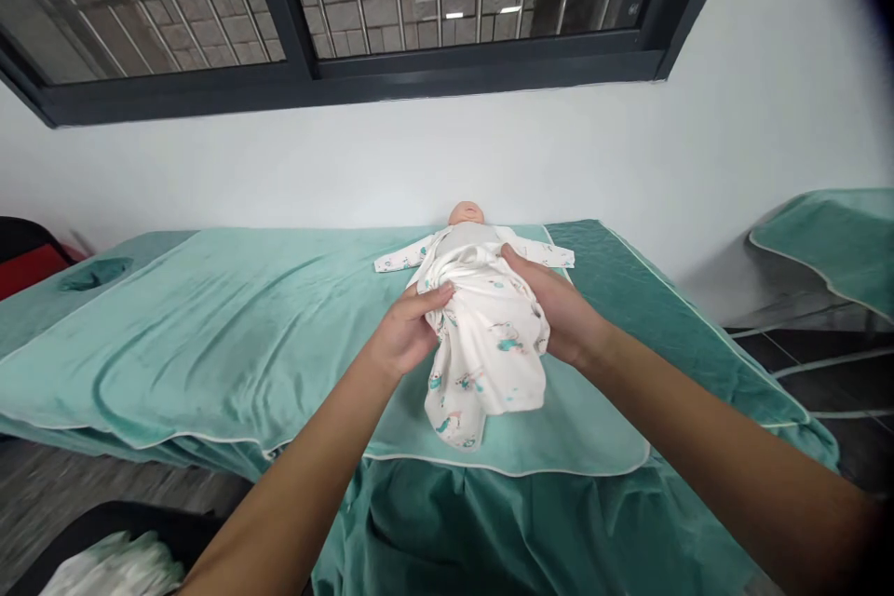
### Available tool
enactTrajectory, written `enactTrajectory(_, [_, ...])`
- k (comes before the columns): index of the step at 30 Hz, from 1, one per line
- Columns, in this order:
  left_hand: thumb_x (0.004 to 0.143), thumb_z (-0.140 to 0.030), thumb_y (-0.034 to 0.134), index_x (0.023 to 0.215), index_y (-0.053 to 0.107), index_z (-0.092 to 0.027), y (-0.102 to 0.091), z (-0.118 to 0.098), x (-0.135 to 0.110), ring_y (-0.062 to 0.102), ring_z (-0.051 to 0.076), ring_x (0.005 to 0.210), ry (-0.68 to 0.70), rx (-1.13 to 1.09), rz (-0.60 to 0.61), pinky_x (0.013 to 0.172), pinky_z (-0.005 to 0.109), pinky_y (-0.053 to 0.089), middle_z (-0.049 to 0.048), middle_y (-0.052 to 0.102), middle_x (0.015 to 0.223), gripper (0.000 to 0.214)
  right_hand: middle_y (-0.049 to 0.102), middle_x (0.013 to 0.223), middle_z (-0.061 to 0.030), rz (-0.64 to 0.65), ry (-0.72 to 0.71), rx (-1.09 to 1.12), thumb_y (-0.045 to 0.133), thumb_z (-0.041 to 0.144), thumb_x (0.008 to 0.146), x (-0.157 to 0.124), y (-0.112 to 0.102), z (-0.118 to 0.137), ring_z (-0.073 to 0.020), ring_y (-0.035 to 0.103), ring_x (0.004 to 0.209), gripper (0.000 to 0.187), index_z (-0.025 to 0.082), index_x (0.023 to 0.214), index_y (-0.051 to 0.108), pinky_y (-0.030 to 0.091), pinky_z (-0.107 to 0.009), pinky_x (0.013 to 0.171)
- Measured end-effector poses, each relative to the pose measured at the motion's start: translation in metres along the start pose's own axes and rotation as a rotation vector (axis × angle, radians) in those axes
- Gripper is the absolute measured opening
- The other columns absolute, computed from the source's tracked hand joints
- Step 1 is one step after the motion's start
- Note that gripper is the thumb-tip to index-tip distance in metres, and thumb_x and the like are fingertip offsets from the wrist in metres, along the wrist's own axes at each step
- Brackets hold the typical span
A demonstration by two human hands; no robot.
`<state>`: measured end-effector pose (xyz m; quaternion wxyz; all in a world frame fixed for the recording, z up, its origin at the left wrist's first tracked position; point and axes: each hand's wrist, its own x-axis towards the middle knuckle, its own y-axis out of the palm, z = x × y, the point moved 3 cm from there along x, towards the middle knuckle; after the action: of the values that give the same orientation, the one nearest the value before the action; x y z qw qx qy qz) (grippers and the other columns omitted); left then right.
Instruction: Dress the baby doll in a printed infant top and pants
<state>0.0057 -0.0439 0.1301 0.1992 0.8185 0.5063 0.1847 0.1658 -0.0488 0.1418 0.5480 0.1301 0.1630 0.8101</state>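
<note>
A baby doll (467, 212) lies on its back with its head toward the wall, its arms spread in white sleeves with a small print. Over its lower body I hold white printed baby pants (507, 345), bunched at the top, with the two legs hanging toward me. My left hand (411, 326) grips the bunched cloth on the left, thumb on top. On the other side my right hand (555, 303) is closed round the cloth, its fingers mostly hidden underneath. The doll's legs are hidden by the pants and my hands.
A light green sheet (230, 326) with a pale edge covers the bed over a darker green cover (684, 354). Behind it stand a white wall and a dark-framed window (489, 65). Another green-covered bed (838, 233) is at right. White cloth (118, 568) lies at lower left.
</note>
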Motion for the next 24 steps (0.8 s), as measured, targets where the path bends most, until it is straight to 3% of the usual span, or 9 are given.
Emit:
enactTrajectory(3, [0.078, -0.031, 0.074, 0.123, 0.064, -0.013, 0.004, 0.003, 0.007, 0.071, 0.026, 0.093, 0.01, -0.073, -0.039, 0.09, 0.037, 0.053, 0.0105, 0.075, 0.1, 0.05, 0.074, 0.098, -0.008, 0.131, 0.07, -0.075, 0.064, 0.057, 0.085, -0.006, -0.002, -0.012, -0.021, 0.068, 0.084, 0.05, 0.018, 0.117, 0.067, 0.052, -0.03, 0.07])
enactTrajectory(6, [0.077, -0.031, 0.076, 0.12, 0.065, -0.013, 0.006, 0.009, 0.013, 0.071, 0.025, 0.088, -0.022, -0.026, -0.07, 0.086, 0.035, 0.054, 0.0092, 0.075, 0.094, 0.047, 0.074, 0.101, -0.008, 0.223, 0.122, -0.152, 0.078, 0.044, 0.075, -0.006, -0.007, -0.017, -0.0221, 0.069, 0.086, 0.05, 0.018, 0.116, 0.068, 0.054, -0.032, 0.075])
enactTrajectory(11, [0.078, -0.039, 0.075, 0.113, 0.068, -0.011, 0.005, 0.02, 0.014, 0.069, 0.019, 0.073, -0.188, 0.093, -0.019, 0.071, 0.03, 0.053, 0.0111, 0.075, 0.09, 0.045, 0.075, 0.097, -0.0067, -0.043, -0.055, -0.11, 0.077, 0.036, 0.075, 0.006, -0.02, -0.001, -0.0228, 0.069, 0.085, 0.044, 0.018, 0.115, 0.069, 0.054, -0.033, 0.074])
enactTrajectory(15, [0.075, -0.036, 0.079, 0.113, 0.068, -0.012, 0.01, 0.021, 0.011, 0.069, 0.02, 0.08, -0.26, 0.147, 0.083, 0.074, 0.031, 0.053, 0.0129, 0.073, 0.099, 0.046, 0.075, 0.099, -0.0066, -0.036, -0.067, -0.068, 0.075, 0.031, 0.076, 0.01, -0.028, -0.002, -0.0238, 0.069, 0.089, 0.044, 0.019, 0.117, 0.067, 0.053, -0.033, 0.076])
enactTrajectory(20, [0.073, -0.04, 0.077, 0.105, 0.07, -0.012, -0.006, 0.037, 0.02, 0.067, 0.021, 0.079, -0.291, 0.297, -0.088, 0.072, 0.032, 0.052, 0.0119, 0.073, 0.097, 0.043, 0.074, 0.102, -0.0076, -0.118, 0.048, -0.017, 0.074, 0.033, 0.077, 0.0, -0.051, -0.05, -0.0228, 0.069, 0.087, 0.038, 0.018, 0.111, 0.069, 0.053, -0.031, 0.075])
enactTrajectory(22, [0.074, -0.04, 0.074, 0.097, 0.072, -0.012, -0.015, 0.048, 0.025, 0.066, 0.02, 0.078, -0.315, 0.532, -0.123, 0.071, 0.03, 0.05, 0.0092, 0.073, 0.092, 0.036, 0.075, 0.101, -0.0085, -0.17, 0.122, 0.002, 0.074, 0.035, 0.076, -0.008, -0.059, -0.077, -0.0228, 0.069, 0.085, 0.036, 0.017, 0.107, 0.07, 0.052, -0.031, 0.074])
enactTrajectory(24, [0.075, -0.038, 0.069, 0.088, 0.073, -0.013, -0.02, 0.058, 0.03, 0.065, 0.02, 0.077, -0.33, 0.857, -0.078, 0.067, 0.028, 0.047, 0.006, 0.073, 0.085, 0.028, 0.075, 0.098, -0.0093, -0.234, 0.18, -0.002, 0.075, 0.037, 0.074, -0.018, -0.065, -0.1, -0.0235, 0.069, 0.082, 0.037, 0.016, 0.103, 0.071, 0.052, -0.031, 0.07])
